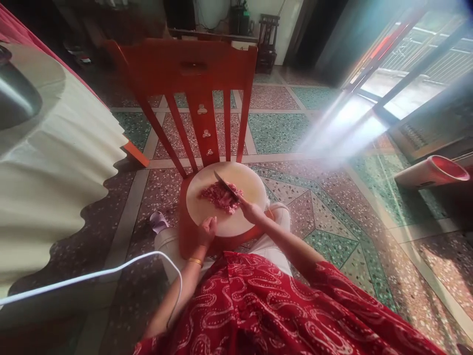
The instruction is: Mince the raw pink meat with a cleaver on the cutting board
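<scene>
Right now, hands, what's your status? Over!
Right hand gripping knife. Left hand curled at near edge of round board. Minced meat on it, knife across. White cable by left forearm.

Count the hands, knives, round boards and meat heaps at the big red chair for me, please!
Hands: 2, the left hand and the right hand
Knives: 1, the knife in the right hand
Boards: 1, the round board
Meat heaps: 1, the chopped meat
Total: 5
</scene>
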`<act>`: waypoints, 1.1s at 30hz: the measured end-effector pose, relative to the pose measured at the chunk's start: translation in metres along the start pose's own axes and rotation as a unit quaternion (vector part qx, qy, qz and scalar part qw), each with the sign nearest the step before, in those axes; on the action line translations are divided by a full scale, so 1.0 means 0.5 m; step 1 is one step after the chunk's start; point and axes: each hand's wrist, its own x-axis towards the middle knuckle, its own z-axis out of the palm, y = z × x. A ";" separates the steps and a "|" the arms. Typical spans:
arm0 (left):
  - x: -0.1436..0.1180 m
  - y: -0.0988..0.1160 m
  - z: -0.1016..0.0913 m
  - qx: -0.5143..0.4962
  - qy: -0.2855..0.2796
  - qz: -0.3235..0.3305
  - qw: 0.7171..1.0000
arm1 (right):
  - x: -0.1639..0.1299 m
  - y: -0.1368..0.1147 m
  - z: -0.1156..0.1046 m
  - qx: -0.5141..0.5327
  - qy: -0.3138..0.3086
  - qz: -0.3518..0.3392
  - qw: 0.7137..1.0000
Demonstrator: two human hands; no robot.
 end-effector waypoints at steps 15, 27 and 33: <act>0.001 -0.006 0.004 -0.032 -0.005 -0.003 0.999 | -0.021 -0.040 -0.020 0.036 -0.002 -0.056 0.998; -0.002 -0.008 0.002 -0.021 -0.013 -0.004 1.000 | -0.014 -0.026 -0.003 0.108 0.017 -0.058 0.992; -0.002 -0.005 0.001 -0.022 -0.004 0.000 1.000 | -0.029 -0.053 -0.023 0.104 0.107 -0.140 0.979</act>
